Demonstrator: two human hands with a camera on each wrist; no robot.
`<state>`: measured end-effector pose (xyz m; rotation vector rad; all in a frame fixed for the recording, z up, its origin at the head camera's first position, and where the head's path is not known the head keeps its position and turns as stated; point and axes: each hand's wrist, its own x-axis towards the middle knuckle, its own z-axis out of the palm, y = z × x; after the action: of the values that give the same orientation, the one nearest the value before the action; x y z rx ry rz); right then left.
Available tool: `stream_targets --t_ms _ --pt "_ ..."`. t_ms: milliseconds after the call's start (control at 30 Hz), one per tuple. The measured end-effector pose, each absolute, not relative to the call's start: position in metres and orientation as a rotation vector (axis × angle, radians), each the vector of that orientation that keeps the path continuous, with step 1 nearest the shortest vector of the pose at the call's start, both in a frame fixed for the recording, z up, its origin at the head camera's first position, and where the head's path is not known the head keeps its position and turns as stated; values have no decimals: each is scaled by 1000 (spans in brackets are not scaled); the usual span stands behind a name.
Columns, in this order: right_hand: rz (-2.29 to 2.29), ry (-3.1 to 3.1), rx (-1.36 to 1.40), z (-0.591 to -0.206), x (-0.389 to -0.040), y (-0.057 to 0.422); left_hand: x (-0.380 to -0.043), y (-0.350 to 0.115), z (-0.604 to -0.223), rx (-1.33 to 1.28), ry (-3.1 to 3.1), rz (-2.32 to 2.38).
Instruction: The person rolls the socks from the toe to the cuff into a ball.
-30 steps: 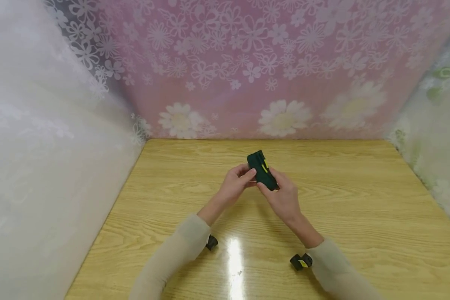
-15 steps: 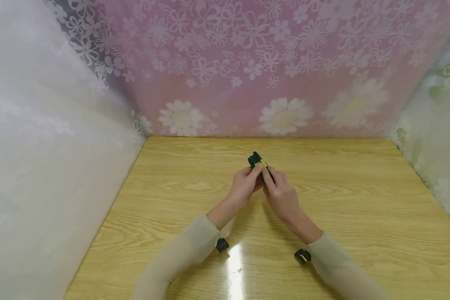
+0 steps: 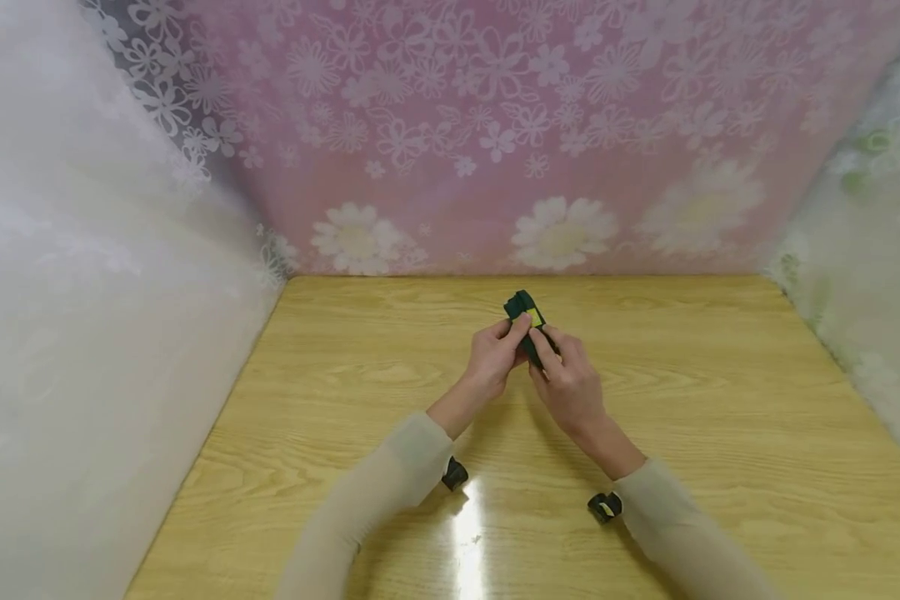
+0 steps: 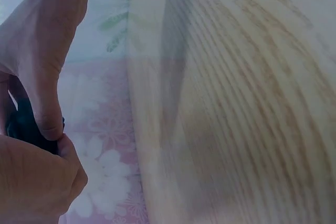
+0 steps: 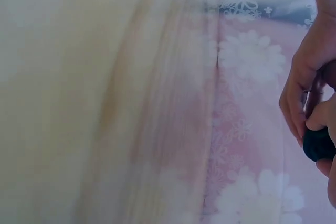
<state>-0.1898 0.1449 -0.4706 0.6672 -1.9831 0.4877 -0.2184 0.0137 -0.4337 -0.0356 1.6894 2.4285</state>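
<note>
A dark green oblong thing (image 3: 520, 301) with a yellow patch on its upper face is held tilted above the table; its kind does not show. My left hand (image 3: 491, 360) grips its left side, thumb laid on top beside the yellow patch. On the near right end, my right hand (image 3: 573, 382) holds it with the fingers over the top. In the left wrist view the dark green thing (image 4: 30, 127) is mostly hidden between the two hands. A rounded dark green end (image 5: 317, 144) shows between the fingers in the right wrist view.
The wood-grain table (image 3: 375, 358) spreads beneath both hands. Behind it rises a pink flowered backdrop (image 3: 450, 192), with pale sheets at both sides. A small black device sits at each sleeve cuff, the left one (image 3: 455, 474) and the right one (image 3: 604, 507).
The yellow marks, first two narrow strips, now show as one patch. My left hand has moved right and its thumb onto the top face; my right fingers have shifted over the top.
</note>
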Motion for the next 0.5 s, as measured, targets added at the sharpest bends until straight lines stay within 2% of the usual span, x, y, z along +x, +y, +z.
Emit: stream_targets --t_ms 300,500 --pt "632 -1989 710 -466 -183 140 -219 6 -438 129 1665 2341" --pt "672 -1970 638 -452 -179 141 -215 1 -435 289 1937 2184"
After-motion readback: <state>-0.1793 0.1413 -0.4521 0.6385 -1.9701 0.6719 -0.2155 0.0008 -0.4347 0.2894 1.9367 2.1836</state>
